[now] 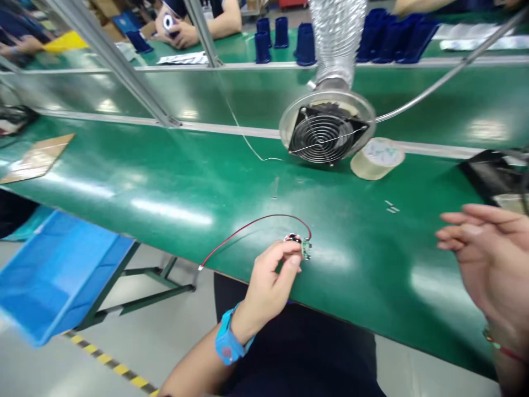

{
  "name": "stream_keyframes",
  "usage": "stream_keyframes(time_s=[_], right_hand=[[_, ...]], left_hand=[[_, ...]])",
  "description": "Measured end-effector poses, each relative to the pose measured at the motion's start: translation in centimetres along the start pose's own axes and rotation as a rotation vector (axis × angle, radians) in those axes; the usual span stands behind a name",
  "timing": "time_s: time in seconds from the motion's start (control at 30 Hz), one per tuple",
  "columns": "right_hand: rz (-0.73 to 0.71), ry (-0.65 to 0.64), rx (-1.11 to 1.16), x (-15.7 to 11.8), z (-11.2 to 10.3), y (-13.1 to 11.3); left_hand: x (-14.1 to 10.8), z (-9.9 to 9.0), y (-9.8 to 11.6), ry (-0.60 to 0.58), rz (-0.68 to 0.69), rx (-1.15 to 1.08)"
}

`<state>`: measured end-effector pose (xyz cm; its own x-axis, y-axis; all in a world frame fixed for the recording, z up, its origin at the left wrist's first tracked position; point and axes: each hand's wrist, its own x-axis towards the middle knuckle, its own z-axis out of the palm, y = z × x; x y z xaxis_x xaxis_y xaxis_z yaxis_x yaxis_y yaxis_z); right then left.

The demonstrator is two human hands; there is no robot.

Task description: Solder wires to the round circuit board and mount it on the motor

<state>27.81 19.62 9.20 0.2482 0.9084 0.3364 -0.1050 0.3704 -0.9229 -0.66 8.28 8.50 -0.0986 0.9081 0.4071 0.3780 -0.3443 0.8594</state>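
My left hand (pixel 270 281) pinches a small round circuit board (pixel 298 242) just above the green bench (pixel 173 182). A red and black wire (pixel 252 225) loops from the board back to the bench's near edge. A blue watch sits on that wrist. My right hand (pixel 490 259) hovers at the right with fingers spread and palm turned inward, holding nothing.
A fume fan (pixel 326 132) on a silver duct hangs over the bench, with a tape roll (pixel 377 159) beside it. A blue bin (pixel 58 275) stands low at the left. Cardboard (pixel 37 157) lies far left. Other people work across the far bench among blue holders (pixel 306 41).
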Motion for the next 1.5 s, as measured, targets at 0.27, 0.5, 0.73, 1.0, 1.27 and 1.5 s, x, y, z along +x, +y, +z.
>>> stream_keyframes(time_s=[0.27,0.5,0.73,1.0,1.27,1.5], right_hand=[[-0.386,-0.807,-0.656,-8.1,9.9,-1.3],[0.009,-0.745,-0.458,-6.9,11.2,-0.6],[0.313,-0.802,-0.032,-6.1,11.7,0.0],[0.272,-0.822,-0.252,-4.2,9.5,0.6],[-0.035,-0.34,-1.218,4.5,1.2,1.6],[-0.086,-0.518,-1.343,7.3,1.6,1.9]], left_hand=[[0.8,0.0,0.3,-0.011,0.088,0.088],[2.2,-0.8,-0.1,0.036,0.096,0.167],[4.3,-1.6,-0.1,-0.274,-0.011,0.164],[4.3,-1.2,-1.3,-0.263,-0.135,0.053],[4.1,-1.0,-1.2,-0.227,-0.2,0.071],[4.0,-1.0,-1.4,-0.15,-0.164,0.088]])
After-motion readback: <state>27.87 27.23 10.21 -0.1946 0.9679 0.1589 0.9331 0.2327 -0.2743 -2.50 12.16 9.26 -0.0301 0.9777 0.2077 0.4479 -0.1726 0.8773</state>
